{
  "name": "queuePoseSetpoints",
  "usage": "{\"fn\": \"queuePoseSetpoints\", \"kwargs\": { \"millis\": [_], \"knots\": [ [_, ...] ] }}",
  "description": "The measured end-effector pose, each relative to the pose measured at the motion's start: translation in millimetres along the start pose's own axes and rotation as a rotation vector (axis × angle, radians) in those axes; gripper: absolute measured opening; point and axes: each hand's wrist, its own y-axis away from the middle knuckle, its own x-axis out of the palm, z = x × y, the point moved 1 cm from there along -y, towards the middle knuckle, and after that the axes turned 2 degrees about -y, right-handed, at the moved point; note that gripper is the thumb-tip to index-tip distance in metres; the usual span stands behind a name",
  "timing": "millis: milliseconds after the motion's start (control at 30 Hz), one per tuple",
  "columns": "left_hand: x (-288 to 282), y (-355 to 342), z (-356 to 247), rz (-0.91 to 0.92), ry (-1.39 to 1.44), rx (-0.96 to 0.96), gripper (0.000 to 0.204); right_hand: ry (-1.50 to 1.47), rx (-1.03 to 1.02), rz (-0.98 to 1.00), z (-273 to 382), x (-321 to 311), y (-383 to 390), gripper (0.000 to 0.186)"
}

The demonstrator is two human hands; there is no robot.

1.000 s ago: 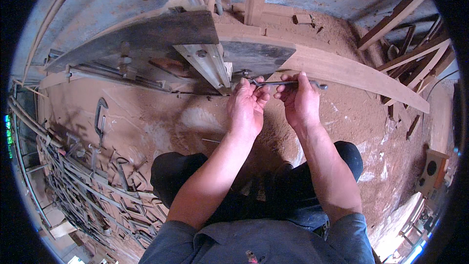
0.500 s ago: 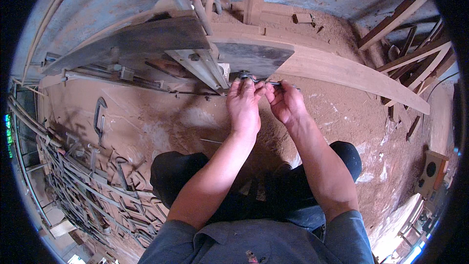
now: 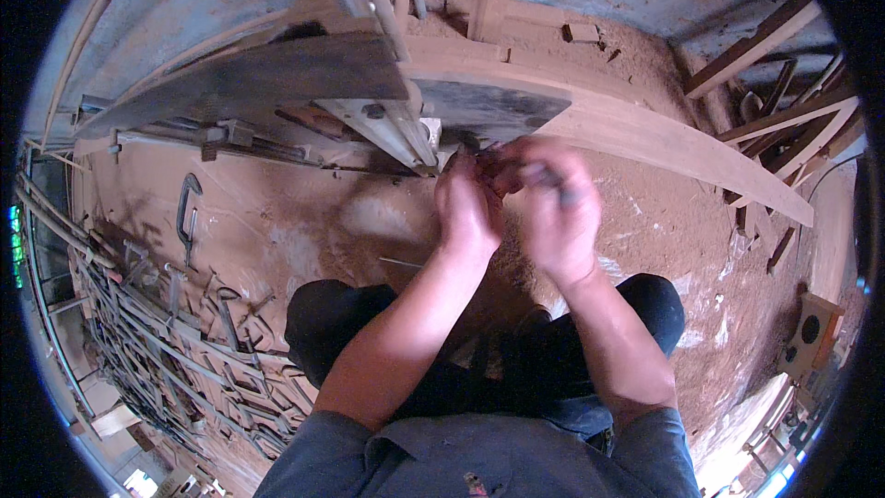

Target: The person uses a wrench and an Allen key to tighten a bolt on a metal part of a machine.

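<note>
Both hands meet at the near edge of the dark plank [image 3: 277,83]: left hand [image 3: 468,207] pinched narrow against the metal clamp bar [image 3: 392,129], bracing there; right hand [image 3: 553,212] blurred, its grip unreadable.

thin metal rod [image 3: 559,186], dark, mostly hidden and motion-blurred inside right hand [image 3: 551,212]; left hand [image 3: 467,206] touches its near end, just below the grey metal clamp bar [image 3: 392,127] on the curved plank [image 3: 645,143].

right hand [image 3: 551,212] motion-blurred | grasp on thin tool [image 3: 487,155] unclear
</note>
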Motion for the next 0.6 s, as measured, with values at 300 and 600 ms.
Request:
{"fn": "queuePoseSetpoints", "kwargs": {
  "millis": [300, 600],
  "knots": [
    [-1.3, 3.8, -7.9, 0.245, 0.163, 0.000, 0.027, 0.314, -0.231, 0.116, 14.9, 33.9, -26.9, 0.020],
    [1.1, 1.0, -8.3, 0.170, 0.129, -0.011, 0.028, 0.331, -0.387, 0.200, 1.5, 32.3, -17.4, 0.022]
  ]
}}
